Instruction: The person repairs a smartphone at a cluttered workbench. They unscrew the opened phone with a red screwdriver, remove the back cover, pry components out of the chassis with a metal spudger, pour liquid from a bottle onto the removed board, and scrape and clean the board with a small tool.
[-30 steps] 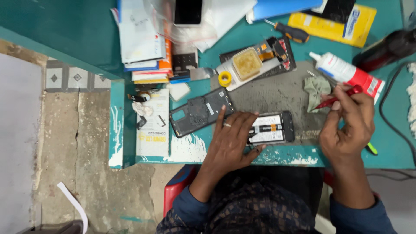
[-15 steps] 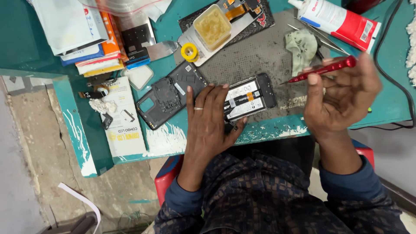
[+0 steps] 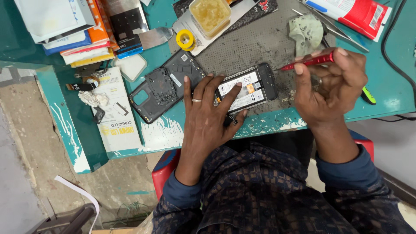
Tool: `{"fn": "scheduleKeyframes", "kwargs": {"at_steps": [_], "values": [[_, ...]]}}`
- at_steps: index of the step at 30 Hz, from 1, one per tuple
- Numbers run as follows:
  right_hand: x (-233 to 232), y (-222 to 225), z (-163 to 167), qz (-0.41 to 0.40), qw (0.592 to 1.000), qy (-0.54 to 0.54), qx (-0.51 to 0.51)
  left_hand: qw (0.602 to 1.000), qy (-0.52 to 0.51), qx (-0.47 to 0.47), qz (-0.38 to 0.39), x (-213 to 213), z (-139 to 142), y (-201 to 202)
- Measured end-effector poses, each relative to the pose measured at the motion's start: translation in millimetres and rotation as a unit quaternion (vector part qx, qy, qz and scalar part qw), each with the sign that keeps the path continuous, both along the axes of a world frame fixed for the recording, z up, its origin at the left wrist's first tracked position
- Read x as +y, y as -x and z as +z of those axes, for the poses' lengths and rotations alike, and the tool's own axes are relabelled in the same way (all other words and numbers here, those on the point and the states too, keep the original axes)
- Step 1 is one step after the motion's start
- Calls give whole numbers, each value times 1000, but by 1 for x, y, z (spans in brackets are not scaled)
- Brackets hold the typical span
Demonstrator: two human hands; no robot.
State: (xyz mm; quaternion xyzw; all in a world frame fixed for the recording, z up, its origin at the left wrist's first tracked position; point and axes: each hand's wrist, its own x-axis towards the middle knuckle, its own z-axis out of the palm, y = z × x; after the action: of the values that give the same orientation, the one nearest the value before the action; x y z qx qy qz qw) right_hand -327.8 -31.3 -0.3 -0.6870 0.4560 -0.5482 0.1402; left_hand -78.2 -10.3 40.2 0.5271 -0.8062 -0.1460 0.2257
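Note:
My left hand lies flat on an opened black phone, fingers spread over its left end and pinning it to the grey work mat. A ring is on one finger. My right hand is closed around a red screwdriver, whose tip points left just above the phone's right end. The phone's removed black back cover lies to the left of my left hand, inner side up.
A yellow tape roll, a clear tub of yellowish paste, a metal spatula, a stack of boxes, a crumpled cloth, tweezers and a red-white tube lie around. The teal table edge runs below my hands.
The view has closed in and shifted. My left hand has stayed on the phone. My right hand has lowered the red screwdriver from near the tube to beside the phone's right end.

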Motion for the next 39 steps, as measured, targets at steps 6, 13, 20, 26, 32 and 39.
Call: {"fn": "scheduleKeyframes", "kwargs": {"at_steps": [6, 13, 20, 26, 32, 39], "values": [[12, 5, -10, 1, 1000, 7, 3, 1000, 0, 5, -1, 1, -1, -1], [4, 6, -17, 18, 1000, 12, 14, 1000, -5, 4, 1, 2, -3, 0], [3, -5, 0, 31, 999, 6, 12, 1000, -1, 4, 0, 2, -4, -1], [-19, -8, 43, 91, 986, 71, 123, 1000, -4, 0, -1, 1, 0, -1], [-35, -12, 58, 156, 986, 59, 25, 1000, 4, 2, -4, 1, 3, -2], [-37, -10, 55, 170, 984, 46, 21, 1000, 6, 9, 0, -2, 4, -2]]}}
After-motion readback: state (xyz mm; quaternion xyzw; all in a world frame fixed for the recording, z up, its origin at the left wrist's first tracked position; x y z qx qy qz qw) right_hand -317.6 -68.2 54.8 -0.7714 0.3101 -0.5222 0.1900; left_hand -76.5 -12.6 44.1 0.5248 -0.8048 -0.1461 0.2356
